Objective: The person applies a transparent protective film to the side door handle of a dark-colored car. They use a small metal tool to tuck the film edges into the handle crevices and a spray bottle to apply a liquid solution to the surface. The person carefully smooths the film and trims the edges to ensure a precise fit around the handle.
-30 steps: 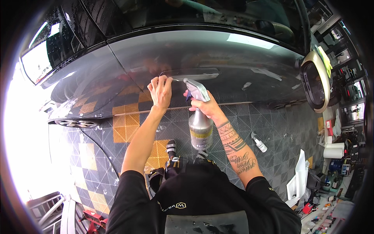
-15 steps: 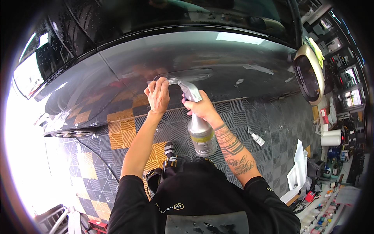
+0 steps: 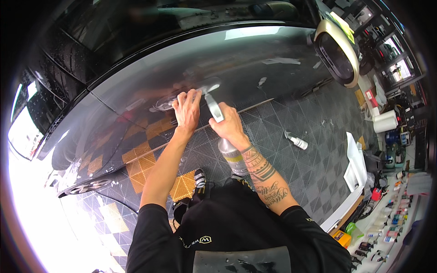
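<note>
My right hand [image 3: 227,123] is wrapped round a silver spray bottle [image 3: 231,154], its grey trigger head [image 3: 214,108] tilted toward the dark car door [image 3: 150,75]. Just left of the nozzle, my left hand [image 3: 186,109] is at the door handle area with its fingers bent and drawn together. What they pinch, if anything, is hidden behind the fingers. Around the fingertips the surface looks wet and glossy, with a shiny rounded patch [image 3: 165,104] on the left and a bright streak by the nozzle.
A gold-rimmed side mirror [image 3: 337,53] with a yellow cloth [image 3: 342,26] sticks out at upper right. A small white spray bottle [image 3: 297,140] lies on the tiled floor [image 3: 300,168]. White sheets [image 3: 355,164] and shelves of supplies [image 3: 387,227] line the right side.
The view has turned, so the car and mirror sit further left. The spray bottle's head has come closer to my left hand, and its body is more hidden behind my right forearm.
</note>
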Motion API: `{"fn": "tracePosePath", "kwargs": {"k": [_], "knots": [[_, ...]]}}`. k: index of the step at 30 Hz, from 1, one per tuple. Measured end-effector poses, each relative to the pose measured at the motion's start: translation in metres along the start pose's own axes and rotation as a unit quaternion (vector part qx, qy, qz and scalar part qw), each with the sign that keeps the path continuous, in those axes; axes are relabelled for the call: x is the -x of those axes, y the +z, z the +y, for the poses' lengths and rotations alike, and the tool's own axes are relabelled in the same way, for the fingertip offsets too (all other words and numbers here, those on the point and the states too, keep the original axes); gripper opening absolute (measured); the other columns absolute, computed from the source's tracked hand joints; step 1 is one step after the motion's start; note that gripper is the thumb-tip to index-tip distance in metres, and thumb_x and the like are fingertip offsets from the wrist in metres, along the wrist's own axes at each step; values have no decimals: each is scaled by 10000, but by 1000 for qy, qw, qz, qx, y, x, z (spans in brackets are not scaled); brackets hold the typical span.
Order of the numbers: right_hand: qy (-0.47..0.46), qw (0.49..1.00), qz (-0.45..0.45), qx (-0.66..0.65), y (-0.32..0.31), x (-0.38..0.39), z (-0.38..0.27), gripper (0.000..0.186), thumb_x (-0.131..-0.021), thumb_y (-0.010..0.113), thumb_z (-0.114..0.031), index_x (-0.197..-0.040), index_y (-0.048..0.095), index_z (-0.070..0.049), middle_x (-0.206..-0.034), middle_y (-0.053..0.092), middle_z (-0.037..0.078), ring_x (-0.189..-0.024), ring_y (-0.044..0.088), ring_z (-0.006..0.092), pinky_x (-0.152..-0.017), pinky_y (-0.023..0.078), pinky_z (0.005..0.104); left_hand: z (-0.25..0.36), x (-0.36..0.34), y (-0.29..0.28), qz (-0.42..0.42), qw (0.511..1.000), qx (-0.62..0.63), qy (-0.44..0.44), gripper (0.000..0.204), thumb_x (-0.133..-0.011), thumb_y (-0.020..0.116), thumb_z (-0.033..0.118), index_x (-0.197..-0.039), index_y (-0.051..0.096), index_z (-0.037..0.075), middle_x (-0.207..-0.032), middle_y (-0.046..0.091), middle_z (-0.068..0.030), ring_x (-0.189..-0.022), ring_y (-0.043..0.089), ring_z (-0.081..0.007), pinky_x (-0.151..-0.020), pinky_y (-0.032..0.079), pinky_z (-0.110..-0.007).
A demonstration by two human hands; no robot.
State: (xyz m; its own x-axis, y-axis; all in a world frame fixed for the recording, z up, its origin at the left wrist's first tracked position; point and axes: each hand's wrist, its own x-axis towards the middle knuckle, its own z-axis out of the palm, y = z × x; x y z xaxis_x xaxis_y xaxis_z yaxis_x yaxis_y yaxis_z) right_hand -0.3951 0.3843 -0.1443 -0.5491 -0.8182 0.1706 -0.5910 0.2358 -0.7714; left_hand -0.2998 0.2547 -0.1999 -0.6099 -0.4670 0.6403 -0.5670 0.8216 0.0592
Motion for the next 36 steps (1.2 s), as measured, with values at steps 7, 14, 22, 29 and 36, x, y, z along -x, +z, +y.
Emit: {"fn": "tracePosePath", "kwargs": {"k": [7, 14, 22, 29, 36], "knots": [[-56, 993, 14, -104, -28, 14, 4, 288, -658, 705, -138, -877, 589, 8, -830, 649, 199, -771, 630, 409, -682, 501, 457, 4, -15, 3, -8, 1000, 12, 23, 281, -758, 586, 101, -1024, 659, 153, -987, 571, 31, -967, 488, -215, -772, 351, -411], [-8, 997, 40, -69, -30, 8, 32, 286, -652, 714, -147, -856, 582, 6, -841, 647, 213, -798, 627, 412, -686, 503, 469, 9, -24, 3, 16, 999, 18, 33, 178, -739, 619, 101, -895, 679, 163, -912, 570, 37, -940, 497, -203, -761, 338, -403], [26, 952, -89, -291, -29, 9, 35, 226, -677, 623, -85, -883, 627, 8, -756, 665, 128, -702, 654, 284, -682, 511, 363, 11, -3, -1, -1, 998, -34, -48, 225, -779, 650, 134, -990, 699, 196, -957, 591, 50, -956, 505, -196, -785, 349, -412], [-75, 907, -168, -378, -1, 21, 57, 326, -674, 603, -47, -995, 642, -2, -825, 658, 69, -765, 618, 154, -721, 486, 294, -27, 24, -32, 136, 960, -42, -239, 141, -872, 649, 273, -934, 713, 164, -851, 664, 32, -935, 542, -196, -821, 330, -410], [-138, 904, -185, -360, 14, 28, 47, 335, -661, 607, -30, -995, 623, -19, -786, 621, 66, -706, 582, 167, -675, 464, 292, -61, 18, -66, 84, 986, -100, -100, 148, -751, 731, 193, -864, 658, 132, -827, 628, 29, -858, 556, -195, -763, 377, -378]]}}
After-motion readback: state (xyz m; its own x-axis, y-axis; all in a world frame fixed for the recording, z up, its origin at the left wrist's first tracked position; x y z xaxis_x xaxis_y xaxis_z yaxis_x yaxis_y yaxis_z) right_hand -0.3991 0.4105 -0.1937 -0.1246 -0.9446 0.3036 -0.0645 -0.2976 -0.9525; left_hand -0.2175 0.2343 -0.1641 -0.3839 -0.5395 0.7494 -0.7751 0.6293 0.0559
